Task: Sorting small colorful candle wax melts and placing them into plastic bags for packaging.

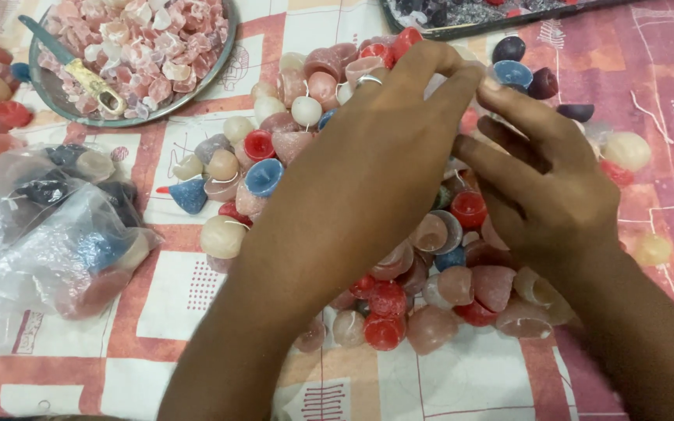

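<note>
Left hand (pixel 368 148): bare, no glove; one plain silver-coloured ring (pixel 368 79) was worn on a finger, toward 12 o'clock of the hand.
Left forearm: bare, no sleeve, no watch or band was seen; it ran in from 6 o'clock.
Right hand (pixel 548 179): bare, no glove, no ring was visible; nails were short and unpainted.
Right forearm: bare, no sleeve; it ran in from 5 o'clock.

One package is present: a clear plastic bag (pixel 48 234), crumpled, at the left of the bench (pixel 446 382), holding blue, dark and pink wax pieces.
</note>
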